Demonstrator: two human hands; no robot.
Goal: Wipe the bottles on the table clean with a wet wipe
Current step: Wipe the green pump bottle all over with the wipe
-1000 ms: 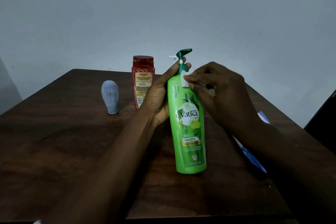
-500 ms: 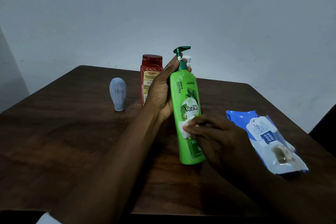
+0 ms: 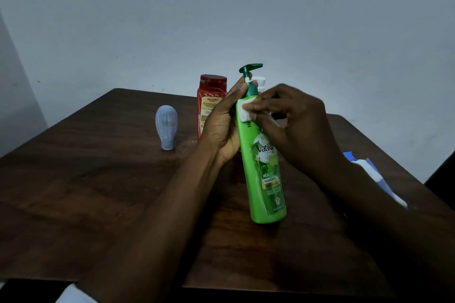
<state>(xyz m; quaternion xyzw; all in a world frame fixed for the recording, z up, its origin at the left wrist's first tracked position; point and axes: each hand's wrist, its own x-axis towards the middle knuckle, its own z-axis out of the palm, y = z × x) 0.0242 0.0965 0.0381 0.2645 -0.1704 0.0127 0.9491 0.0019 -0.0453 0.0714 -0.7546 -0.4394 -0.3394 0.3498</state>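
Seemingly a plain room at home: a bare pale wall [image 3: 221,19] behind a dark wooden desk [image 3: 98,192] holding toiletries (shampoo [image 3: 267,194], a red bottle [image 3: 211,96]) and a wipes pack [image 3: 369,170].

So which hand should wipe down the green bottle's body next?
Probably the right hand: it pinches the wet wipe against the green bottle near its shoulder, while the left hand grips the upper part, steadying it.

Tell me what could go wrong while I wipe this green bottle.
The green bottle leans, gripped by the left hand near its neck; wetted plastic may slip. The right hand presses the wipe under the pump, so a bump might squirt shampoo. The red bottle stands close behind the left hand and could be knocked.
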